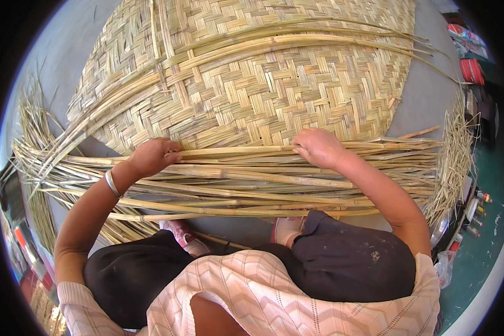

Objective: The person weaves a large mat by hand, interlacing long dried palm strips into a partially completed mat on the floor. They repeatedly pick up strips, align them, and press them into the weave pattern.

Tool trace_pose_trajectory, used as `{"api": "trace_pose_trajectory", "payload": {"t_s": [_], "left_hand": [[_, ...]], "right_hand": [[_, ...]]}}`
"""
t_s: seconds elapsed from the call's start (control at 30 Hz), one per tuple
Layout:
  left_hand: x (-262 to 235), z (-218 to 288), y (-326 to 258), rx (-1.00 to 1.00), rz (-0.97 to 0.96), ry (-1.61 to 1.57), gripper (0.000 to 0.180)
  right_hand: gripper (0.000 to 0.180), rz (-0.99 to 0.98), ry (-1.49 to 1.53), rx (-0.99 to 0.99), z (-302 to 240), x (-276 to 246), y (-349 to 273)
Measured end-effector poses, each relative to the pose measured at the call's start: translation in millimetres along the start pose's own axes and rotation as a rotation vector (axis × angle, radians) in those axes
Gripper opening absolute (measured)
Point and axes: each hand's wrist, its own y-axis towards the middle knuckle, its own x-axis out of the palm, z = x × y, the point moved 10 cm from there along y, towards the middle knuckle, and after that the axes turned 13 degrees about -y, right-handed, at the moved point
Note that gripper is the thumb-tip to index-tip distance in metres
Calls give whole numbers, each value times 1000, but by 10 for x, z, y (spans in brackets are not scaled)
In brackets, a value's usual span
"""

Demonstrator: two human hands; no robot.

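Both my hands are closed on a long, pale yellow-green reed strip [235,150], stretched level along the near edge of the woven mat. My left hand [155,154], with a silver bangle on the wrist, pinches it at the left. My right hand [318,147] grips it farther right, fingers curled under and partly hidden. Beyond them lies the large reed mat [330,84], woven in a zigzag pattern. Many loose reed strips [263,187] lie crosswise beneath my forearms, between the mat and my knees.
Several long loose strips [274,42] lie across the mat. Frayed strip ends spread at the left [33,151], and a sheaf of thin stalks [453,157] lies at the right. A red roll [472,71] and small bottles [476,215] stand on the far right. The floor is grey.
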Motion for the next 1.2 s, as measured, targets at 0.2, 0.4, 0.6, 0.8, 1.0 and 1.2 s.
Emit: {"api": "trace_pose_trajectory", "payload": {"t_s": [0.2,0.4,0.6,0.8,1.0,1.2], "left_hand": [[-117,40,38,83,115,-37,32],[-284,-63,35,-150,25,-578,30],[-678,178,-18,-109,311,-217,30],[-1185,320,-300,92,546,169,35],[-1722,-298,-1047,-10,911,486,15],[-2082,-880,-1939,-301,1101,649,9]], "right_hand": [[21,247,0,65,87,-390,-99],[34,115,258,131,300,-317,-88],[29,-67,249,182,387,-421,-22],[24,366,-18,265,444,-1801,-215],[18,690,-207,281,421,-2743,-505],[17,1046,-332,261,703,-3009,-886]]}}
